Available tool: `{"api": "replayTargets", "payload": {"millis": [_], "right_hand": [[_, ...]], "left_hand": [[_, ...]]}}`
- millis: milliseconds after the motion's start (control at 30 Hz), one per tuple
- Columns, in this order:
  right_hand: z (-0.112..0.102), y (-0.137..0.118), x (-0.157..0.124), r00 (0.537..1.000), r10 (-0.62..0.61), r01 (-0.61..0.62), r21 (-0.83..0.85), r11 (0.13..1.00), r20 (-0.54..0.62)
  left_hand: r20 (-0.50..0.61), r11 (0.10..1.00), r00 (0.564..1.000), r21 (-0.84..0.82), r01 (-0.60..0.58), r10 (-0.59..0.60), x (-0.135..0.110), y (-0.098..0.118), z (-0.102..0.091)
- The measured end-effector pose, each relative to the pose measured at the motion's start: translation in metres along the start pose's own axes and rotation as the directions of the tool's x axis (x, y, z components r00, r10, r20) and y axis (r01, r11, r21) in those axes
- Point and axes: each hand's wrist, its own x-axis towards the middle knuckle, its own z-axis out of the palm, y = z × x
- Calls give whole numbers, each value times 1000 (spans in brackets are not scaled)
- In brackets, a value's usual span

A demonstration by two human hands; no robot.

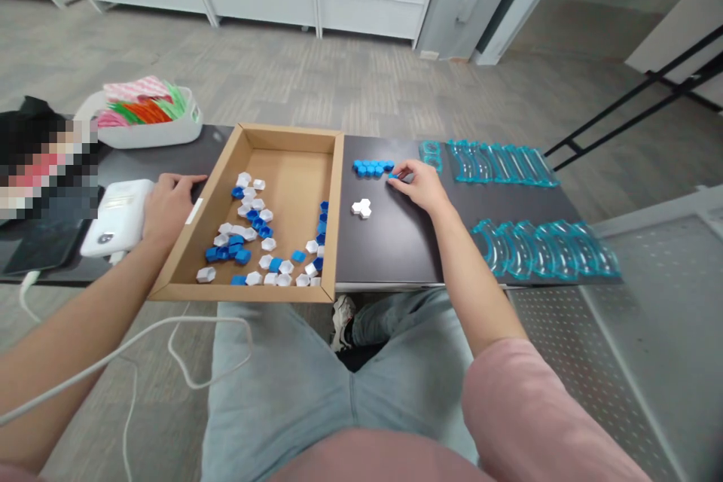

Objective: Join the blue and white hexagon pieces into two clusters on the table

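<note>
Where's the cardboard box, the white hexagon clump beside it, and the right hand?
Cardboard box (291, 181), head view: bare bottom inside.
White hexagon clump (362, 208), head view: its middle.
Right hand (421, 182), head view: back of the hand.

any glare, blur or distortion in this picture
Head view: glints on translucent teal curved plastic pieces; mosaic pixels at far left; the pink fabric sleeve looks stretched toward the corner; small blue hexagonal pieces by the right hand look slightly soft.

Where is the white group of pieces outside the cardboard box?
In the head view, the white group is on the table, just right of the cardboard box and below the blue cluster.
</note>
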Motion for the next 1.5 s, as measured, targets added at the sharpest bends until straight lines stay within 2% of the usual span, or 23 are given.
{"api": "replayTargets", "payload": {"millis": [233, 400, 800, 1100, 1500], "right_hand": [[7, 7, 1, 1000, -23, 22, 54, 998, 17], [10, 6, 4, 1000, 12, -12, 56, 998, 10], [12, 5, 4, 1000, -10, 11, 36, 999, -17], [16, 6, 8, 1000, -18, 18, -31, 999, -9], [18, 9, 9, 1000, -11, 11, -16, 1000, -5]], "left_hand": [[-54, 1000, 998, 20, -11, 12, 4, -5, 4], [-78, 1000, 997, -4, -16, 16, 5, -9, 7], [-64, 999, 998, -33, 5, -7, -1, 2, 0], [-29, 1000, 1000, 8, 2, -2, 3, -4, 3], [-25, 1000, 999, -14, 22, -22, -1, 2, -1]]}}
